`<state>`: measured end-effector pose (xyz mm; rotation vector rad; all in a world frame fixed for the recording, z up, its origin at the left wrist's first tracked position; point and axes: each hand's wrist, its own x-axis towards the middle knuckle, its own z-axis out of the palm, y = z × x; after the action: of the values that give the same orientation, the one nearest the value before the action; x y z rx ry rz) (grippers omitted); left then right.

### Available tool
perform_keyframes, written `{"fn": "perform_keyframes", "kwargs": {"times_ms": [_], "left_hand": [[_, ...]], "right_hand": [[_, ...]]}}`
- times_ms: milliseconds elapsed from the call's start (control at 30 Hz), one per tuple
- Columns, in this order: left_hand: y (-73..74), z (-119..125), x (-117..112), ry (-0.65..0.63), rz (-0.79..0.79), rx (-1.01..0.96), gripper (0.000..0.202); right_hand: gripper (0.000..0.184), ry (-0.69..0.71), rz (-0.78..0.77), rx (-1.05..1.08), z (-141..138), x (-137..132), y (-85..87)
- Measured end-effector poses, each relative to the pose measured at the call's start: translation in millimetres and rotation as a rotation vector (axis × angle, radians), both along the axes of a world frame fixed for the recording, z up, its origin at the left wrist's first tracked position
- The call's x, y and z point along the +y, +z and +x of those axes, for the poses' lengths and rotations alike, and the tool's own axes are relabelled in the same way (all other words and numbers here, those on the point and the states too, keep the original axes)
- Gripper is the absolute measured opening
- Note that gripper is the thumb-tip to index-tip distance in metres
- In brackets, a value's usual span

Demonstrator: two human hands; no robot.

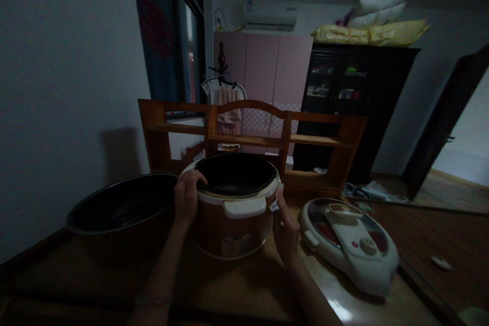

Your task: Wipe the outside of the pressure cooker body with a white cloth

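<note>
Left forearm (165, 265) and right forearm (310, 288) bare, reaching from near side toward far, slanting inward. Left grip (186, 194) arched, fingers (199, 177) curled over toward right. Right grip (286, 229) slightly nearer, fingers (281, 202) straighter, pointing far and slightly left. Grips apart, turned toward each other.

- The cooker (208, 232) stands mid-table, on the table (233, 288).
- The deep pot (122, 239) sits left of it, near the wall (76, 91).
- The lid (353, 244) lies on the table to the cooker's right.
- The left hand (187, 193) is on the cooker's left rim; the right hand (286, 229) is at its right side, a thin wipe (274, 206) at the fingertips.
- Behind the cooker stands the shelf rack (263, 140).
- Farther back, the wardrobe (260, 66) is left of the cabinet (385, 81), with bags (382, 12) on top of the latter.
- The door (435, 137) is far right.
</note>
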<state>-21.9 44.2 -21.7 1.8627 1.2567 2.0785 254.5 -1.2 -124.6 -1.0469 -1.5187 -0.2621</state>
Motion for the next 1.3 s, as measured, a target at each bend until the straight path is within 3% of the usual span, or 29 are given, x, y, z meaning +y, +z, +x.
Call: {"fn": "perform_keyframes", "kwargs": {"times_ms": [567,900,1300], "left_hand": [[0.2,-0.3,0.4,-0.004,0.016,0.000,0.049],[-1.8,-0.7,2.1,-0.006,0.014,-0.009,0.047],[-1.2,-0.5,2.5,-0.012,0.030,-0.008,0.049]], "right_hand": [[0.045,-0.087,0.014,-0.022,-1.2,-5.7,0.9],[0.055,0.002,0.036,-0.053,-1.7,-4.7,2.2],[0.039,-0.147,-0.028,-0.060,3.0,-3.6,1.0]]}}
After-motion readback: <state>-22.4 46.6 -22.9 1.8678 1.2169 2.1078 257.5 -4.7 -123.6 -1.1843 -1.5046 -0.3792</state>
